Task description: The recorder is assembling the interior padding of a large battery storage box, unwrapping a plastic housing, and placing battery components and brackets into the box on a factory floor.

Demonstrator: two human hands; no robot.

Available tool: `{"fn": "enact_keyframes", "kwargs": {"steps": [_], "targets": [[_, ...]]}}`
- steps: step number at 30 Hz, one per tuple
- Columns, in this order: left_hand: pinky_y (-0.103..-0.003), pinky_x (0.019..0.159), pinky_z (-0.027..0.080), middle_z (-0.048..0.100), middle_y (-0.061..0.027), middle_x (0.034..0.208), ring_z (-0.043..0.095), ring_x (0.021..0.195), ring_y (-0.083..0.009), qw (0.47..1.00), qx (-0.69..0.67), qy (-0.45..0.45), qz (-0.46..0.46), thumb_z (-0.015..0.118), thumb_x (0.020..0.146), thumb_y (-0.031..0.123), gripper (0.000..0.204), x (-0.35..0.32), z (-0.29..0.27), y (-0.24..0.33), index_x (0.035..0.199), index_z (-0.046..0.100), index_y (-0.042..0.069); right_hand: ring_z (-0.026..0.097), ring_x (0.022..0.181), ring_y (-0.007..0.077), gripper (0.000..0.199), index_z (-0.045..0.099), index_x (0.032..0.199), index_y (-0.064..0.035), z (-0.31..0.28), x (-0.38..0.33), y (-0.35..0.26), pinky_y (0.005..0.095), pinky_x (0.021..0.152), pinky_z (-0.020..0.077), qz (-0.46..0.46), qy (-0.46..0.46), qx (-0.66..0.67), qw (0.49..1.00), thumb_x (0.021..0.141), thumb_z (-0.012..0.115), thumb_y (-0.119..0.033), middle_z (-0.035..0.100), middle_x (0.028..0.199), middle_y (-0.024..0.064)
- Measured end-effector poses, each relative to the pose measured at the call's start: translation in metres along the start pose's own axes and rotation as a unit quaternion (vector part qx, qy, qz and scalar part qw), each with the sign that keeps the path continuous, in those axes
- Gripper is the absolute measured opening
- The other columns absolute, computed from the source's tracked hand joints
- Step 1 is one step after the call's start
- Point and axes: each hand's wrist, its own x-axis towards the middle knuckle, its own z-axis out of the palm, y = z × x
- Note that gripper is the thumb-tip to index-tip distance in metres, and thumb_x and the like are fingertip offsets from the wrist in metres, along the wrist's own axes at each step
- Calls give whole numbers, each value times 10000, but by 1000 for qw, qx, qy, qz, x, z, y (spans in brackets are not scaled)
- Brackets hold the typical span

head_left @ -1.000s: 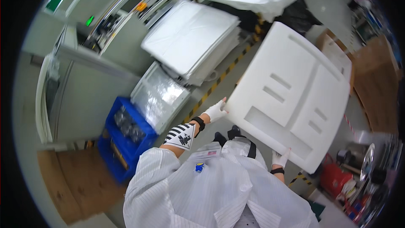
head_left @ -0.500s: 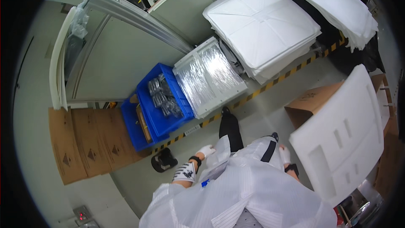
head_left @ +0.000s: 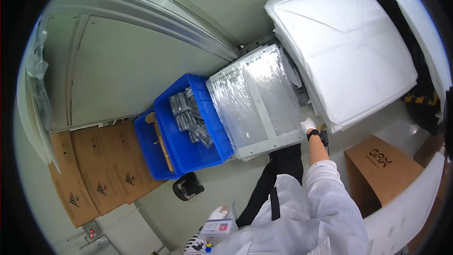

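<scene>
My right hand (head_left: 307, 125), in a white glove with a black wristband, is at the near right corner of a pale flat panel (head_left: 264, 111) covered in clear plastic film. Its fingers look bunched, but whether they grip the edge I cannot tell. My left hand (head_left: 219, 213), also gloved, hangs low beside my body. A badge (head_left: 218, 227) partly covers it, and most of its fingers are hidden. Left of the panel stands a blue bin (head_left: 198, 161) holding several dark parts (head_left: 188, 115) in clear wrapping.
Another blue bin (head_left: 147, 153) and brown cartons (head_left: 101, 170) stand to the left. A tall stack of white sheets (head_left: 349, 61) borders the panel's right. An open brown box (head_left: 384, 165) and a white foam board (head_left: 406, 217) are at the right. A black object (head_left: 188, 187) lies on the floor.
My right hand has moved forward from beside my leg to the wrapped panel's corner. My left hand has drawn back toward my body. The view has shifted closer to the panel and bins.
</scene>
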Motion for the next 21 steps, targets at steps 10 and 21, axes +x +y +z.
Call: {"fn": "enact_keyframes", "kwargs": {"steps": [10, 21], "targets": [[-220, 799, 452, 616, -48, 1063, 588, 907, -114, 976, -153, -107, -110, 583, 880, 179, 487, -2, 45, -16, 1322, 453, 23, 583, 974, 394, 480, 630, 1003, -74, -11, -21, -24, 456, 856, 459, -238, -59, -147, 958, 895, 422, -492, 618, 1013, 224], [-360, 936, 415, 469, -146, 1350, 491, 1183, -232, 892, -317, -85, 311, 437, 957, 453, 590, -43, 11, 281, 1372, 373, 39, 603, 773, 375, 473, 626, 846, 38, -156, -345, -293, 406, 722, 453, -392, -186, 44, 900, 880, 488, -413, 607, 817, 274]]}}
